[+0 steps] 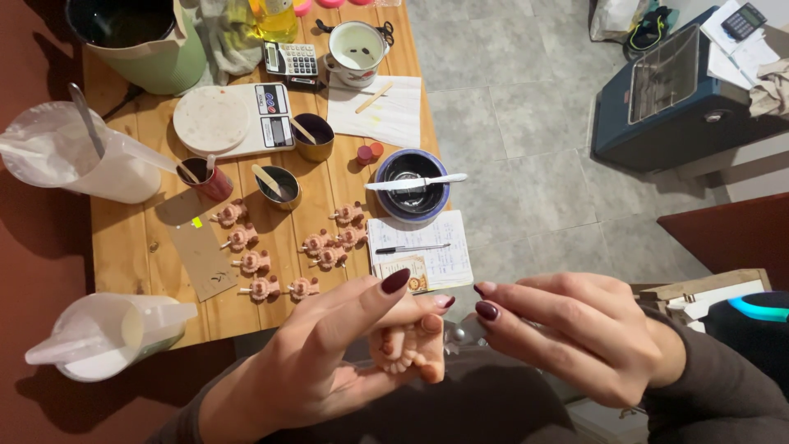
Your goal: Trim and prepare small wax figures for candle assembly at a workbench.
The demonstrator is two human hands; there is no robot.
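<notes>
Left hand (329,362): grips small pink figure (411,353), held upright above the lap, below the tabletop (156,247) edge. Right hand (575,337): pinches a small shiny tool (462,332), possibly metal, touching the figure's right side.

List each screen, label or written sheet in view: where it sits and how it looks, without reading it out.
Kitchen scale: table top, white, round plate, dark display.
Calculator: behind scale, grey, small screen.
Second calculator: top right, dark, on papers.
Notebook: table edge, white handwritten pages, pen across.
</notes>
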